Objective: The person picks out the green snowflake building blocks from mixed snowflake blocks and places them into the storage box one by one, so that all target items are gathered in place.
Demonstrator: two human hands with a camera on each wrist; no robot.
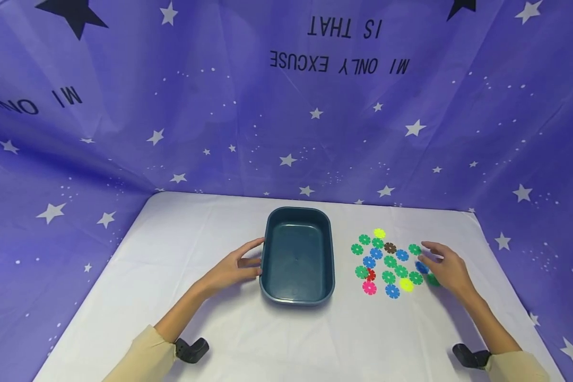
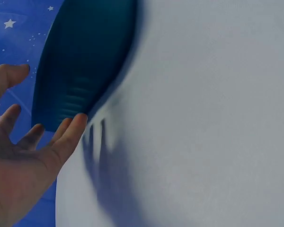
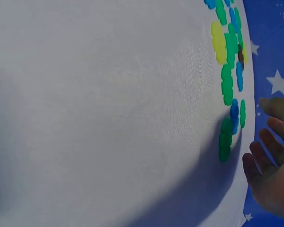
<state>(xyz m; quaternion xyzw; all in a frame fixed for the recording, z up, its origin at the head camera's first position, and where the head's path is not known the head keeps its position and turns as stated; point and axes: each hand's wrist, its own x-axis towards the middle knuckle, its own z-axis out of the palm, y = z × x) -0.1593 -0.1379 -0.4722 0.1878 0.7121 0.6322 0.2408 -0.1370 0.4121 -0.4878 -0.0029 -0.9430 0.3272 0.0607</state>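
A dark teal plastic bin (image 1: 296, 265) stands on the table with nothing in it. At its left side is my left hand (image 1: 231, 270), fingers spread and fingertips at the wall; in the left wrist view the fingers (image 2: 72, 131) are relaxed, and whether they press the bin is hard to tell. Several flat notched plastic discs lie to the right of the bin, among them a pink disc (image 1: 370, 287), a brown disc (image 1: 390, 248) and a yellow disc (image 1: 406, 285). Beside the rightmost discs, partly covering a blue disc (image 1: 422, 267), hovers my right hand (image 1: 450, 270), loosely bent and holding nothing.
A white cloth (image 1: 248, 339) covers the table. Purple star-printed fabric (image 1: 248, 116) hangs behind it and along both sides. Black wrist devices (image 1: 192, 350) sit at both sleeves.
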